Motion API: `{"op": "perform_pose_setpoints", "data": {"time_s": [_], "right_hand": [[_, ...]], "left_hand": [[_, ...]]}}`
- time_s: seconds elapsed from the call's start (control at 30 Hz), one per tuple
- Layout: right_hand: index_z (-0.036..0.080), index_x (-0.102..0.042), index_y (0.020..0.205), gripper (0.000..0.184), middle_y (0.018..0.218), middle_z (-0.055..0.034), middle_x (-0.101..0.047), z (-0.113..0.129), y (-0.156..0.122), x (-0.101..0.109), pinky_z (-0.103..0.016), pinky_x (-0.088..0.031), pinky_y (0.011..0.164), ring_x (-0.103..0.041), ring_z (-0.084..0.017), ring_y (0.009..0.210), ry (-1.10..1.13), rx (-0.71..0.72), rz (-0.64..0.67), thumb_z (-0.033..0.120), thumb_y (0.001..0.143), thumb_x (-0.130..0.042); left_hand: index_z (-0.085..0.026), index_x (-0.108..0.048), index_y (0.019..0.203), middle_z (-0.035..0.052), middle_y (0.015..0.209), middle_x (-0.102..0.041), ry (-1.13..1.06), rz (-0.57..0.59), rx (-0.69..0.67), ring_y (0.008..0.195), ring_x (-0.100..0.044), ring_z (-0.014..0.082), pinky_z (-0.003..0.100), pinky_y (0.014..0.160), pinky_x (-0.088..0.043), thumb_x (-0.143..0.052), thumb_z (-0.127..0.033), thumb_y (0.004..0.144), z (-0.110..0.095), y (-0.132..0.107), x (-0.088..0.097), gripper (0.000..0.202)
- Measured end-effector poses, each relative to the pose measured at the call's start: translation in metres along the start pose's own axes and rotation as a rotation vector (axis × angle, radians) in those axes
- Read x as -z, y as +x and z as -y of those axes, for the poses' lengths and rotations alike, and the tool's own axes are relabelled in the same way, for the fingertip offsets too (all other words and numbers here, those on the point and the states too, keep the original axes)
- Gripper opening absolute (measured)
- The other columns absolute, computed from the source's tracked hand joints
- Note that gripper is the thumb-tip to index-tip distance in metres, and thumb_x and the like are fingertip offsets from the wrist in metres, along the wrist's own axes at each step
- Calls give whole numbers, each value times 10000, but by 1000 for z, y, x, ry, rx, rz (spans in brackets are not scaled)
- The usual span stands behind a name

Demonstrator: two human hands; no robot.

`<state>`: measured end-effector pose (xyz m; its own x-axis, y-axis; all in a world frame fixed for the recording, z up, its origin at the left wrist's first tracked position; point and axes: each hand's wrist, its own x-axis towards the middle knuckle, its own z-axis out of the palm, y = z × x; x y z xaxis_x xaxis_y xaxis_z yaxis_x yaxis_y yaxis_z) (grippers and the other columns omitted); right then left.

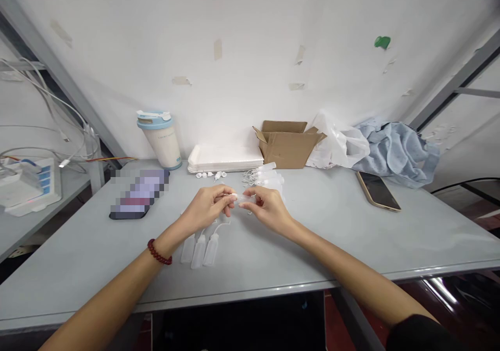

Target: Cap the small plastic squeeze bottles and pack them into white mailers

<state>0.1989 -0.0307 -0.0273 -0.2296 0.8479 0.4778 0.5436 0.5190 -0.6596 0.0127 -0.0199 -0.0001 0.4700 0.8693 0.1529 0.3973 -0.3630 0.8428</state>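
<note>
Between my hands is a small translucent plastic squeeze bottle [244, 198], lying roughly level just above the table. My left hand [209, 205] is closed in a pinch on its white cap end, mostly hidden by the fingers. Thumb and fingers of my right hand [269, 208] pinch the bottle's body from the other side. Three similar bottles with thin curved tips, one of them this bottle [211, 250], lie side by side below my left hand. Behind my right hand is a pile of such bottles [269, 176]. Several small white caps [210, 174] lie beyond my left hand.
A stack of white flat packs [224, 158] and an open cardboard box [291, 148] stand against the wall. Left are a tumbler [162, 140] and a phone [140, 195]. A plastic bag [338, 142], a blue cloth [394, 150] and another phone [378, 190] are right.
</note>
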Motion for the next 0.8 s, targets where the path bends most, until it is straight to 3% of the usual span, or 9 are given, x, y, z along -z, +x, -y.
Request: {"op": "perform_pose_setpoints", "data": {"time_s": [0.13, 0.23, 0.37, 0.43, 0.5, 0.63, 0.8], "right_hand": [[156, -644, 781, 128, 662, 10, -638, 3, 3, 3, -209, -373, 478, -443, -73, 484, 108, -116, 58, 276, 742, -663], [158, -643, 786, 136, 661, 11, -639, 1, 5, 3, -206, -373, 476, -447, -75, 490, 119, -121, 72, 289, 751, -650], [154, -610, 866, 173, 756, -32, -657, -6, 4, 2, -232, -412, 508, -491, -96, 513, -4, -8, -30, 298, 775, -639], [155, -578, 911, 179, 803, -60, -653, -9, 2, 0, -250, -429, 528, -525, -118, 547, -110, 100, -90, 297, 806, -606], [166, -548, 938, 156, 841, -78, -647, -11, 0, -1, -258, -440, 538, -563, -141, 604, -197, 204, -113, 293, 846, -551], [178, -510, 947, 128, 883, -102, -641, -10, -2, -4, -265, -465, 570, -613, -183, 761, -319, 332, -123, 285, 895, -463], [178, -511, 934, 136, 859, -110, -662, -9, -2, -5, -290, -476, 620, -631, -207, 801, -373, 363, -113, 284, 912, -428]], "left_hand": [[-175, -602, 869, 10, 667, -643, 27, -22, -61, 630, -626, 158, 260, 629, -499, -496, -339, 843, 0, 0, -2, 197], [-174, -598, 887, 35, 792, -664, -3, -29, -80, 676, -641, 164, 271, 645, -514, -510, -351, 838, 1, 0, -3, 203], [-172, -515, 1062, 41, 830, -665, -73, -114, -13, 688, -649, 167, 286, 645, -515, -554, -400, 820, 0, 2, -1, 334], [-169, -486, 1045, 27, 775, -655, -118, -169, 48, 627, -635, 156, 276, 588, -505, -543, -438, 822, -1, 3, 0, 354], [-154, -520, 915, 25, 727, -641, -153, -132, 112, 565, -618, 145, 264, 535, -491, -506, -478, 832, -4, 3, 1, 334], [-138, -556, 658, 25, 624, -612, -174, 47, 159, 516, -598, 133, 254, 523, -483, -460, -501, 843, -9, 3, 0, 418], [-151, -567, 639, 15, 572, -607, -136, 83, 112, 521, -592, 134, 251, 548, -484, -468, -463, 849, -12, 0, -2, 389]]}}
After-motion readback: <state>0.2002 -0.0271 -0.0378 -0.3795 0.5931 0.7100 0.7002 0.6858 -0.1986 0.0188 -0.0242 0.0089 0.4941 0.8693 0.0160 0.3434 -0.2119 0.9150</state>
